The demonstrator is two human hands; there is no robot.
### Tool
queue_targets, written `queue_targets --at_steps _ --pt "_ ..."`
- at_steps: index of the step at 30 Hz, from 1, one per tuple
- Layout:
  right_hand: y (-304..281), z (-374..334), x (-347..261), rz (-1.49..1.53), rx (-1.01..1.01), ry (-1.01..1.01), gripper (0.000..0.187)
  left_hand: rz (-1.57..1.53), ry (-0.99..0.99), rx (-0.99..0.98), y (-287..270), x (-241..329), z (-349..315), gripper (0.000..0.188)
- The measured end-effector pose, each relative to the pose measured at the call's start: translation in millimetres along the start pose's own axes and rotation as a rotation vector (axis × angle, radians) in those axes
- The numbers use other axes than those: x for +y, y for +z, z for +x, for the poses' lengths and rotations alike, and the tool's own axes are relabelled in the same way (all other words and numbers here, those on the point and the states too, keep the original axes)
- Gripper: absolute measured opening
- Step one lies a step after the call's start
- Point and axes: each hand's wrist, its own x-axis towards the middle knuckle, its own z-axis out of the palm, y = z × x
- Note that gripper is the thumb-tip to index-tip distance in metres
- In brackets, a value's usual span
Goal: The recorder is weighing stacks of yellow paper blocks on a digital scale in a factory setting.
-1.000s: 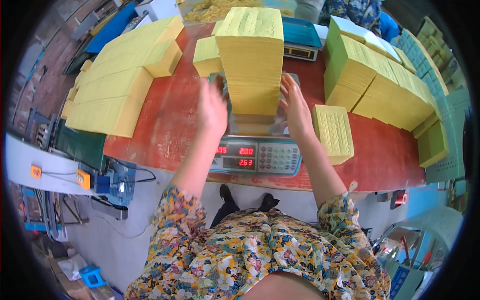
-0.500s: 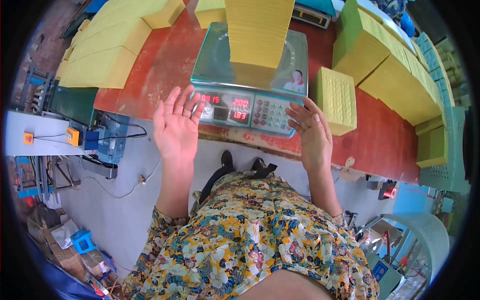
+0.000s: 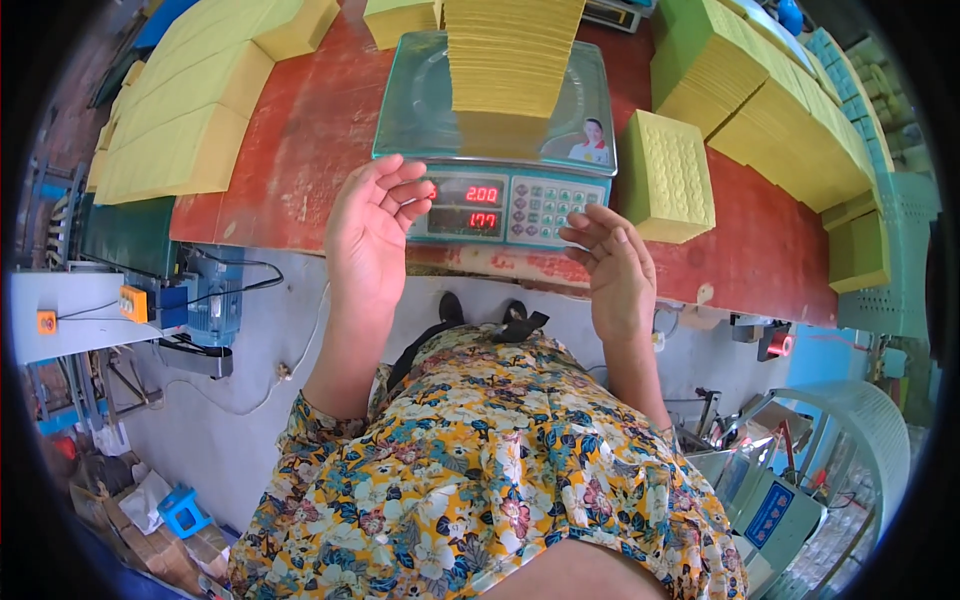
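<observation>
At your far left, a row of yellow stacks (image 3: 180, 150) lines the edge of the red table (image 3: 310, 130), well apart from your hands. Moving right, your left hand (image 3: 370, 238) hangs in the air in front of the scale (image 3: 412, 105), palm turned inward, fingers parted and loosely curled, with nothing in it; its fingertips cover part of the lit red display (image 3: 467, 207). In the middle, the tall yellow stack (image 3: 508, 60) stands on the scale's plate, its top cut off by the upper edge of the view, and neither of your hands touches it. The step in hand looks like weighing: the load rests on the plate by itself while you hold both hands clear. Just right of the display is the keypad (image 3: 552, 208), and near its lower corner your right hand (image 3: 622, 285) hovers, fingers half bent and spread, holding nothing; whether a fingertip brushes the scale's front, you cannot tell from here. Beside the scale a shorter yellow stack (image 3: 668, 180) sits on the table, and farther right runs another row of stacks (image 3: 790, 130). The next move, as I judge it, calls for a settled reading, then both palms flat against the tall stack's sides, pressing evenly so its loose layers don't slip.
</observation>
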Motion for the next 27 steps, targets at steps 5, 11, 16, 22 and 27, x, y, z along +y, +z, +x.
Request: queue_targets --at_steps 5,11,16,22,27 --pt "6.5 -3.6 1.8 0.019 0.053 -0.032 0.032 0.009 -0.012 -0.033 2.0 0.3 10.1 0.031" --pt "3.1 -3.1 8.6 0.101 0.097 -0.068 0.029 0.332 0.028 -0.221 43.2 -24.6 24.0 0.022" --pt "-20.3 -16.9 -7.9 0.096 0.216 -0.198 0.027 0.769 0.352 -0.690 118.5 -84.5 31.4 0.015" --pt "-74.8 -29.6 -24.4 0.079 0.426 -0.297 0.022 1.119 0.693 -0.856 176.9 -150.3 41.7 0.029" --pt "-108.7 -37.4 -33.2 0.120 0.477 -0.301 0.021 1.312 0.776 -0.864 191.7 -173.2 46.3 0.032"
